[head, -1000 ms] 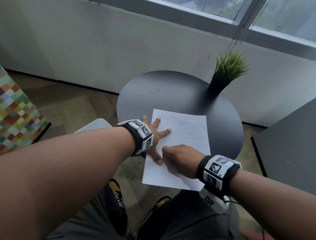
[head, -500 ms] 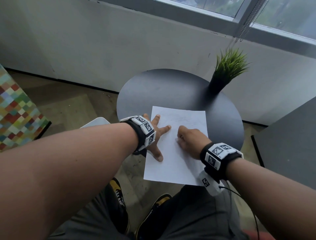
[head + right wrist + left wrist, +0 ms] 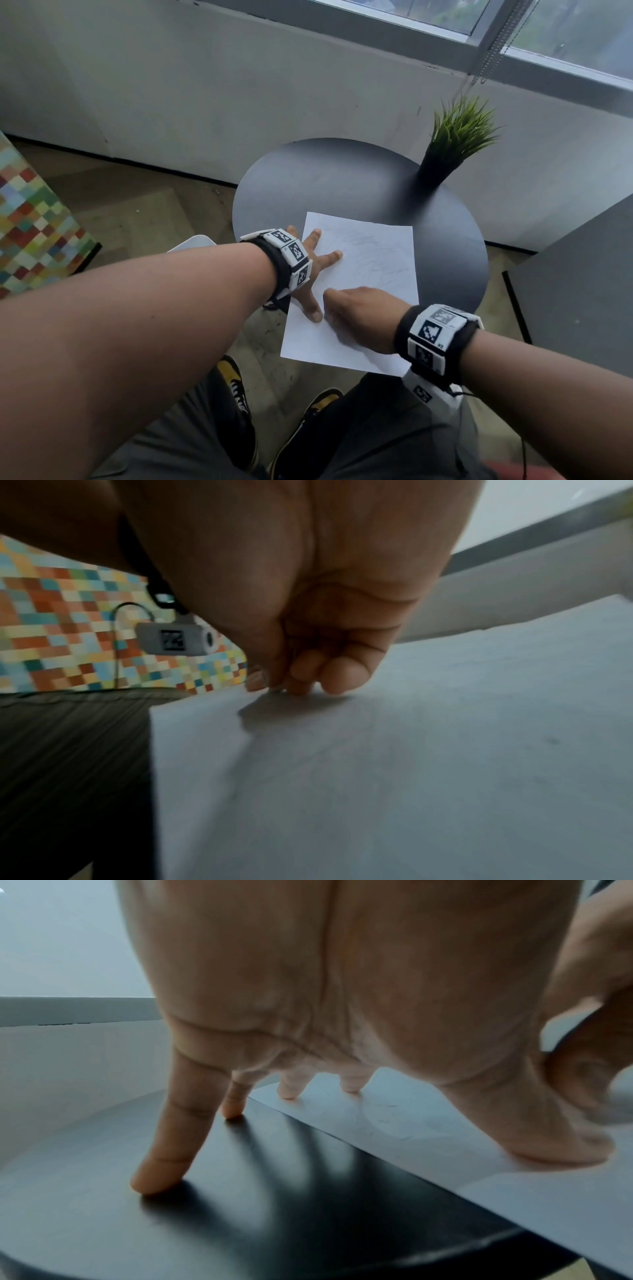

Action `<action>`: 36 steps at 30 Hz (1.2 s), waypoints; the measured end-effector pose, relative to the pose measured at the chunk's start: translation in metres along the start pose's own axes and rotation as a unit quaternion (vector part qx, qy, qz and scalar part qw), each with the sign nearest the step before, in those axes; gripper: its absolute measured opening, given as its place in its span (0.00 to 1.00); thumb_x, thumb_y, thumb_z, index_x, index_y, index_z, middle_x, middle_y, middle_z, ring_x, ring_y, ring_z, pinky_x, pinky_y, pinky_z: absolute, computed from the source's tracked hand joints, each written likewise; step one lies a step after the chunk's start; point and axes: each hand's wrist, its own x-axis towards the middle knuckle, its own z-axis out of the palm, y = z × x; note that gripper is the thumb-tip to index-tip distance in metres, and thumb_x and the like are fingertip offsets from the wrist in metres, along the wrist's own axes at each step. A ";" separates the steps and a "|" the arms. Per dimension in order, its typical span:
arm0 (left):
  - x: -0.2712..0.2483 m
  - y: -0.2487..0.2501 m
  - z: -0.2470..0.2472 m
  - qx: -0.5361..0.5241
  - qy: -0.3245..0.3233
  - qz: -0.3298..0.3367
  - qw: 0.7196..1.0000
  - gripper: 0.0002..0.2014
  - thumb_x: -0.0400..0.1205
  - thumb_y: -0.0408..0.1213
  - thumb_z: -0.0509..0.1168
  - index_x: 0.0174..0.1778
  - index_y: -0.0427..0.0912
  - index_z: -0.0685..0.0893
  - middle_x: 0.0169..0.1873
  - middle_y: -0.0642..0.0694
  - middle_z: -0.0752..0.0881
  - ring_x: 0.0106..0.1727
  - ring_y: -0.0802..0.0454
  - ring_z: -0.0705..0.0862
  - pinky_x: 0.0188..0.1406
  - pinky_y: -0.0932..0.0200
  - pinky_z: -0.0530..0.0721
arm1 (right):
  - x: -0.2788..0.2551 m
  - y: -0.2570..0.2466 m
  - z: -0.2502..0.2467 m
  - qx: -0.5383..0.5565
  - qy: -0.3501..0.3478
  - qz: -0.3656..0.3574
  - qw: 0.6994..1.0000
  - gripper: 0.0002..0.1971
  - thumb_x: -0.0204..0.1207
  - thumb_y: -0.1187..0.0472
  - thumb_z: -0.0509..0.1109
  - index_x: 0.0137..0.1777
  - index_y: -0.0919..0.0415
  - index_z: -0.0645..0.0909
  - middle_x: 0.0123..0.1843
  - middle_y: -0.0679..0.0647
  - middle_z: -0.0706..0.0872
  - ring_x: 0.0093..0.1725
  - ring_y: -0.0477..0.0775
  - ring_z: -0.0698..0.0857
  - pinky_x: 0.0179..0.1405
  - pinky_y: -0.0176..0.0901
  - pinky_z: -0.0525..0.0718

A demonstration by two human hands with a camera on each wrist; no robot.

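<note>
Right grip (image 3: 359,315) back at near-left of sheet (image 3: 373,260), beside left thumb, after stroke up to mid-sheet half second ago. Judged: repeated rubbing passes over faint scribbles, work not finished. Right fingers (image 3: 342,674) curled, tips on sheet; whether pinching anything, cannot tell. Left grip (image 3: 315,269) spread, unmoved: thumb and two fingers press sheet, two rest on desk (image 3: 342,178). Sheet flat on desk's near side, near end overhanging. Desk round, black; plant (image 3: 459,133) at far rim. Grey wall (image 3: 205,85), window (image 3: 565,31) above, chequered seat (image 3: 30,219) left.
</note>
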 end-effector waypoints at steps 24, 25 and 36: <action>-0.006 0.002 0.006 -0.028 -0.007 0.012 1.000 0.62 0.65 0.78 0.72 0.84 0.75 0.34 0.88 0.50 0.29 0.85 0.18 0.39 0.78 0.17 0.59 | 0.009 0.013 -0.001 -0.014 0.076 0.080 0.994 0.08 0.84 0.54 0.56 0.58 0.57 0.68 0.48 0.55 0.83 0.41 0.56 0.74 0.40 0.46 0.71; -0.006 0.002 0.006 -0.025 -0.009 0.012 1.000 0.63 0.65 0.78 0.72 0.84 0.75 0.34 0.88 0.50 0.29 0.85 0.18 0.39 0.78 0.17 0.58 | 0.006 0.003 0.007 -0.023 0.063 0.058 0.996 0.06 0.83 0.55 0.56 0.53 0.56 0.67 0.44 0.54 0.83 0.39 0.57 0.76 0.37 0.46 0.72; -0.003 0.001 0.006 -0.054 -0.013 0.007 0.998 0.61 0.64 0.78 0.72 0.84 0.76 0.38 0.89 0.51 0.34 0.85 0.18 0.38 0.79 0.17 0.55 | 0.028 0.049 -0.017 0.093 0.095 0.239 0.962 0.07 0.80 0.54 0.60 0.53 0.55 0.73 0.50 0.58 0.85 0.49 0.63 0.82 0.50 0.52 0.83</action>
